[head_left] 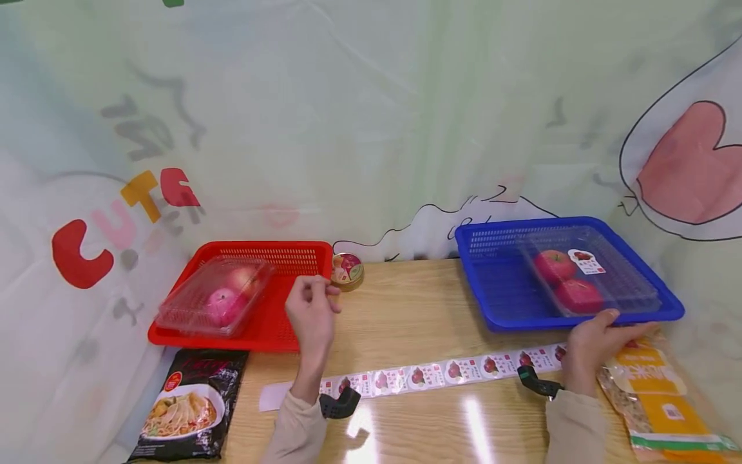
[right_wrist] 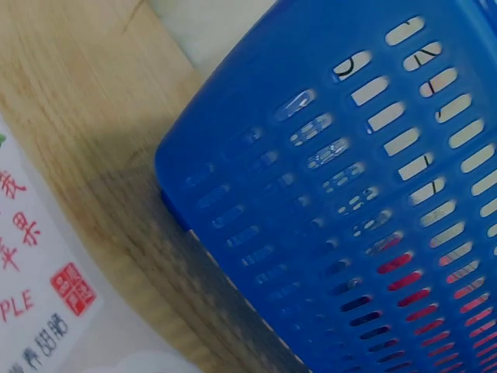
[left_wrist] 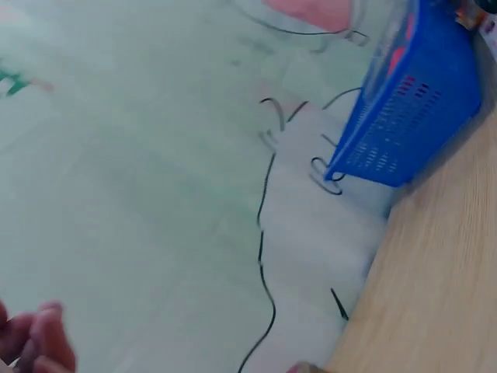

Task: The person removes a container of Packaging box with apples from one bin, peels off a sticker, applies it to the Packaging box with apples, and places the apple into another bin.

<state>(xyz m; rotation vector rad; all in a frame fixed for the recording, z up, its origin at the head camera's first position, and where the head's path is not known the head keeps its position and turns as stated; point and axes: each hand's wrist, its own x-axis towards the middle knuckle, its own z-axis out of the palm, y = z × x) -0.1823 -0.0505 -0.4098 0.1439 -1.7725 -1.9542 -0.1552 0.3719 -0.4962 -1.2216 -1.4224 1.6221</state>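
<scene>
A blue basket (head_left: 498, 322) stands at the right, with a clear lidded box (head_left: 628, 293) of two red apples (head_left: 580, 296) inside and an apple label (head_left: 587, 262) on its lid. My right hand (head_left: 591, 345) touches the basket's front rim, thumb raised and fingers stretched out to the right; the right wrist view shows the slotted basket wall (right_wrist: 326, 179) but no hand. Loosely curled and holding nothing, my left hand (head_left: 313, 312) hovers by the right side of a red basket (head_left: 290, 258). That basket holds another clear box (head_left: 191, 309) with two apples (head_left: 226, 304), one pink.
A strip of apple labels (head_left: 417, 377) runs across the wooden table (head_left: 406, 309). Behind my left hand sits a round tin (head_left: 348, 270). A black noodle packet (head_left: 185, 406) lies front left, a yellow packet (head_left: 661, 386) front right. Printed cloth (head_left: 371, 129) hangs behind.
</scene>
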